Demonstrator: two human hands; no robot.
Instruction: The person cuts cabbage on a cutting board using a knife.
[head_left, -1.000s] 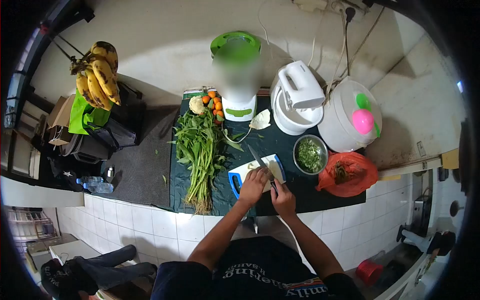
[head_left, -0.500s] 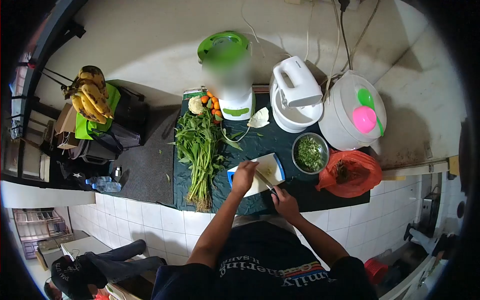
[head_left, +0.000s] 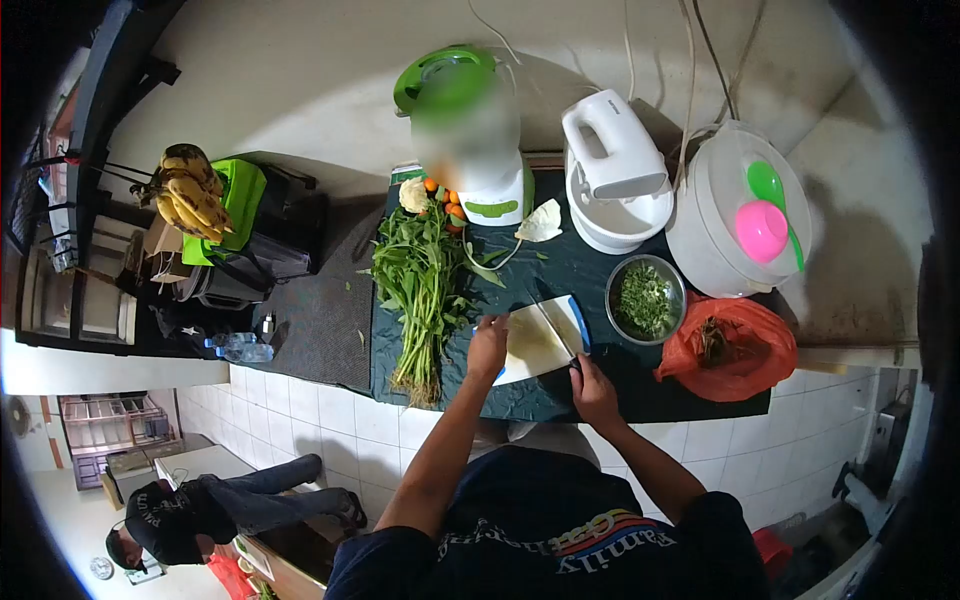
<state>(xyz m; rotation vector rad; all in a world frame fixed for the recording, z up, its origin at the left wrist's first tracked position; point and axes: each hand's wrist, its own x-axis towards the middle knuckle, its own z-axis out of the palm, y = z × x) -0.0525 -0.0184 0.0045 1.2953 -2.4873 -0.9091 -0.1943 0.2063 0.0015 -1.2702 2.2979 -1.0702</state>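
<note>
Knife (head_left: 553, 330) slanting over the cutting board (head_left: 530, 352), its handle in my right hand (head_left: 596, 393)

On a table (head_left: 640, 388) this full, the board is what I'd want steady first: flat on the dark cover, with no rocking as the blade bears on it. Next comes the blade. A short, controlled stroke with the edge turned away from my left hand (head_left: 487, 348) seems the safe way, since the tip reaches past the board's far edge. Last, my left fingertips belong tucked back, well out of the blade's path.

As for where things lie, the big bundle of leafy greens (head_left: 420, 285) is to the left of my left hand, and the metal bowl (head_left: 613, 318) of chopped greens (head_left: 646, 298) sits beyond my right hand, off to its right. The board lies between my hands, with some yellowish marks on its surface. The knife points up and left from my right hand, which is closed around the handle. My left hand is at the board's left side, fingers partly curled; I can't tell whether they grip the board or anything small.
</note>
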